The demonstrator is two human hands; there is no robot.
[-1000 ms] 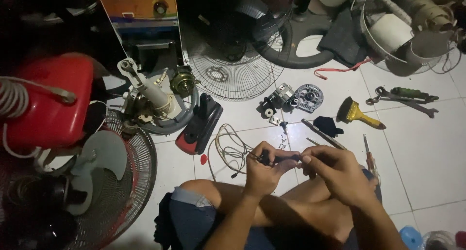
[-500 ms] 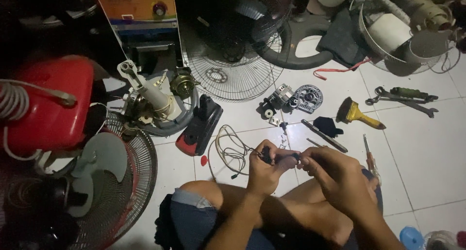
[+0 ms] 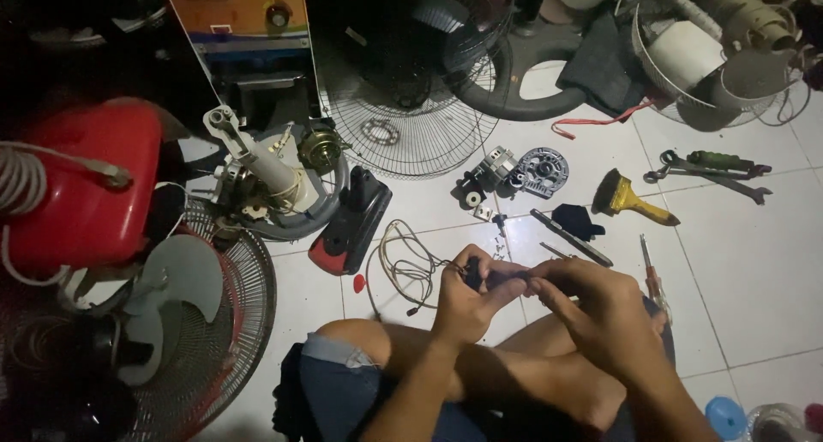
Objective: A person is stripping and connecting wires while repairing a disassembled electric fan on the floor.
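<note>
While the left hand [image 3: 467,292] pinches a small dark part [image 3: 474,273] above the crossed legs, near the floor's front edge, the right hand [image 3: 591,309] closes fingertips on its end; a firm, braced grip probably keeps the wire [image 3: 403,266] from tugging.

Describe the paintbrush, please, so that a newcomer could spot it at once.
Start at the round wire fan grille lying on the white tiled floor, then look right. The paintbrush lies there, alone in having a yellow handle and dark bristles.
</note>
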